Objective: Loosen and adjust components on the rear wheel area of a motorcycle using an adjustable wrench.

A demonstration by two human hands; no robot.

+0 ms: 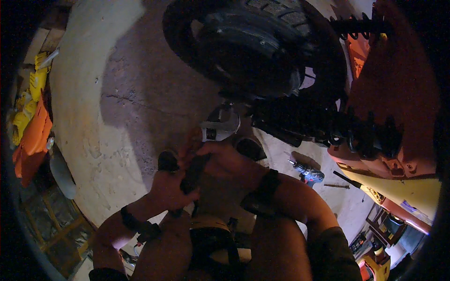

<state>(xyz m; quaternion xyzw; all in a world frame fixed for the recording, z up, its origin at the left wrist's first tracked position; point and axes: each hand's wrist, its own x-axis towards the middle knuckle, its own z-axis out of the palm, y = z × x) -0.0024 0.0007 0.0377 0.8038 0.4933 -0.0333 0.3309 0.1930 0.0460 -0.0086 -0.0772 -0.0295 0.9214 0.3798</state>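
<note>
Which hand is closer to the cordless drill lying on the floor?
Right. The right hand is left of the cordless drill; the left hand sits farther left.

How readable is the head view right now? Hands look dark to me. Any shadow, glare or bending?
Head view: dim; the left hand and right hand sit in shadow around a dark tool, details lost; sunlit concrete floor nearly washes out; the tyre is almost black; fisheye bends edges, corners go black.

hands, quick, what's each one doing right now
Left hand: closed around a dark tool.
Right hand: closed on the same tool, nearer the wheel.
</note>
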